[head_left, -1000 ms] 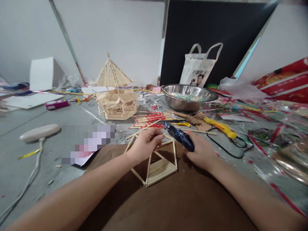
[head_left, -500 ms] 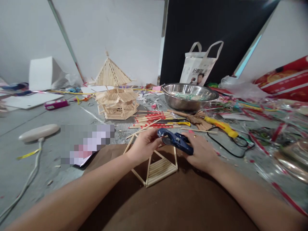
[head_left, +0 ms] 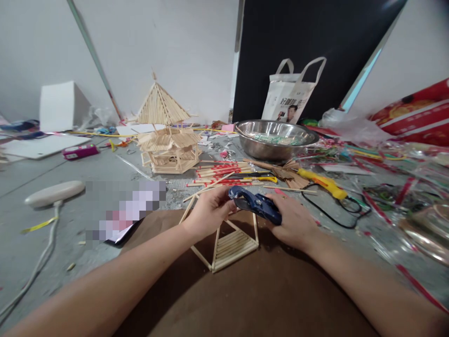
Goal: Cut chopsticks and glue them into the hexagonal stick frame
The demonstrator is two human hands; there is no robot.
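Note:
My left hand (head_left: 207, 211) is closed, pinching a thin wooden stick over a stick-built frame (head_left: 229, 243) that lies on a brown sheet (head_left: 210, 299). Just to its right, my right hand (head_left: 294, 219) grips a blue cutter (head_left: 255, 204) whose jaws point left and meet the stick at my left fingertips. A bundle of red-wrapped chopsticks (head_left: 224, 172) lies on the grey floor right behind both hands.
A stick pagoda model (head_left: 168, 138) stands at the back centre. A steel bowl (head_left: 275, 140), a white tote bag (head_left: 291, 96), a yellow glue gun (head_left: 322, 182) with black cord, and plastic clutter fill the right. A white device (head_left: 54, 193) with cable lies left.
My right hand swung the blue cutter leftwards from pointing away to meet the stick in my left hand. The left hand stayed over the frame.

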